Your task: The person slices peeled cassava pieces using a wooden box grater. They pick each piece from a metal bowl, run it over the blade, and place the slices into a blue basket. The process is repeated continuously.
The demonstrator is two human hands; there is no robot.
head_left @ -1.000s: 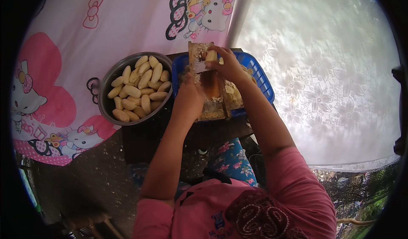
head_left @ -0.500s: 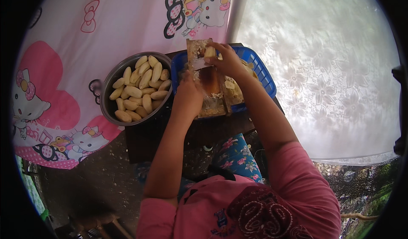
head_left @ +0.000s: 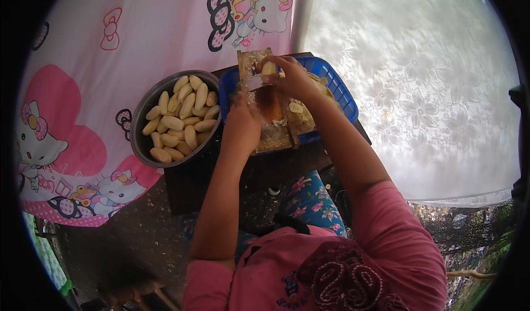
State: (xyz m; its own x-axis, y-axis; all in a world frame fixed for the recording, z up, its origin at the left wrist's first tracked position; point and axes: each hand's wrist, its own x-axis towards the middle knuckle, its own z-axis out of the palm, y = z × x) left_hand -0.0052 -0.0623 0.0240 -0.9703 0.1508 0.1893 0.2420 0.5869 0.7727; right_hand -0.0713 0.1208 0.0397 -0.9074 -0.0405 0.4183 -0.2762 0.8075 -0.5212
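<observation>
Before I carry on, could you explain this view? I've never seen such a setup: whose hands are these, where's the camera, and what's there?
There is no machine arm here: these are a person's own bare hands, seen from a camera worn on their head, looking down. Its wide lens bends straight edges.

On the dark table stands a metal bowl of pale, peeled fruit, probably bananas. To its right is a blue basket containing pale slices, with a wooden board over it, fitted with a light plate.

The right hand holds a pale piece at the board; the left hand is against the board's left edge, its grip unclear.
</observation>
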